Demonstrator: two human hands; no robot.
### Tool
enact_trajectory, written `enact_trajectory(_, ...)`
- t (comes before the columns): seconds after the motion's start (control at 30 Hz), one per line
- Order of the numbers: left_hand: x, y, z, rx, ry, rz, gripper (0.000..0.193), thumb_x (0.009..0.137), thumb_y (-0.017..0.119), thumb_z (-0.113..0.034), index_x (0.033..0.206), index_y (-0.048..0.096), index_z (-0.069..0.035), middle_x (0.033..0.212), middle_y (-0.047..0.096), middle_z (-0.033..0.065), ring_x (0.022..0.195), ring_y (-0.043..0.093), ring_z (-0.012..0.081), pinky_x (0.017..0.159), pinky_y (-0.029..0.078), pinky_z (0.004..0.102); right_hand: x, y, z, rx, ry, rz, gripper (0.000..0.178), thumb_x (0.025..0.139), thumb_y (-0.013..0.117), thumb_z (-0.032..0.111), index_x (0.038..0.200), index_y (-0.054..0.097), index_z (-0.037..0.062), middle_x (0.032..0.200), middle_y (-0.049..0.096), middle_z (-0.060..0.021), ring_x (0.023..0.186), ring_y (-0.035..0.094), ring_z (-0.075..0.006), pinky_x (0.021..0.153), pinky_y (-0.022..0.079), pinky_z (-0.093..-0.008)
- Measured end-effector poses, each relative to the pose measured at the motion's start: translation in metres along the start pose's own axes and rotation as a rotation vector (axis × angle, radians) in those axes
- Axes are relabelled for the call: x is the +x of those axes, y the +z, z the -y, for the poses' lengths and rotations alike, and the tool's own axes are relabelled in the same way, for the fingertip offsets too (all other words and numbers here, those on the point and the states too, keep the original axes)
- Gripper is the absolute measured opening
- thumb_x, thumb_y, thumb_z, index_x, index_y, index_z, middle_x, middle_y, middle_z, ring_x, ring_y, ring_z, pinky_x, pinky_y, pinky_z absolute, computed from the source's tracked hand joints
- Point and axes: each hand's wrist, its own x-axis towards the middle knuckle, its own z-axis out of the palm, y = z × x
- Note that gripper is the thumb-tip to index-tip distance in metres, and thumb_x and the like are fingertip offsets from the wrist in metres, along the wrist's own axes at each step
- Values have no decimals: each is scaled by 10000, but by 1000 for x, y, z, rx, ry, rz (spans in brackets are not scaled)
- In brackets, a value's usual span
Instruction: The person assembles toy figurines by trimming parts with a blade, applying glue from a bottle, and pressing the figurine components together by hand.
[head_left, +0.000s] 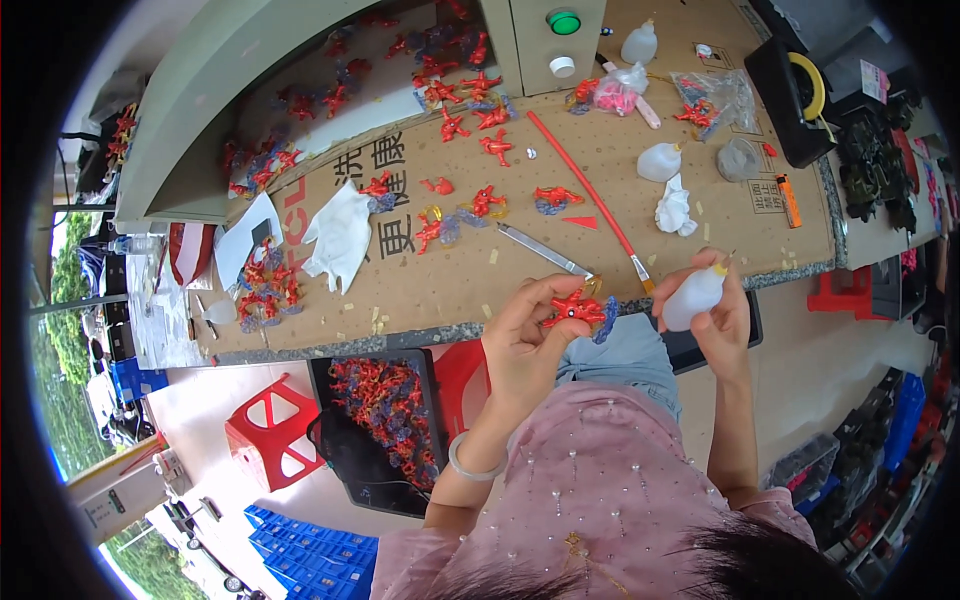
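Observation:
Between the thumb and fingers of my left hand (530, 325) is a red toy figure (572, 307) with a translucent blue base (606, 320). My right hand (728, 325) grips a small white squeeze bottle (694, 298) with a yellow tip, tilted up to the right. The two hands are apart, just over the table's near edge. A utility knife (543, 248) lies beyond my left hand, and a long red-handled brush (590, 195) slants across the cardboard with its bristles near my right hand.
Several more red figures (487, 202) are scattered on the cardboard-covered table (480, 285). A white glove (340, 235), another squeeze bottle (659, 162), crumpled tissue (676, 206) and an orange lighter (789, 201) lie around. A black bin of figures (385, 420) and a red stool (272, 430) stand below.

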Motion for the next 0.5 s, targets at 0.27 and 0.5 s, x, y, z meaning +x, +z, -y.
enact_trajectory(0.27, -2, -7, -9, 185, 101, -63, 349, 749, 727, 76, 1084, 636, 33, 961, 621, 84, 847, 634, 124, 686, 524, 230, 0, 15, -1, 246, 108, 84, 542, 682, 801, 300, 995, 483, -6, 821, 647, -168, 600, 619, -169, 497, 486, -249)
enact_trajectory(0.5, -3, -9, -19, 521, 317, -61, 390, 689, 755, 55, 1060, 669, -28, 873, 633, 83, 688, 588, 156, 585, 481, 241, 1, 27, -1, 97, 146, -52, 479, 633, 798, 184, 984, 574, -52, 824, 654, -103, 672, 633, -130, 581, 509, -240)
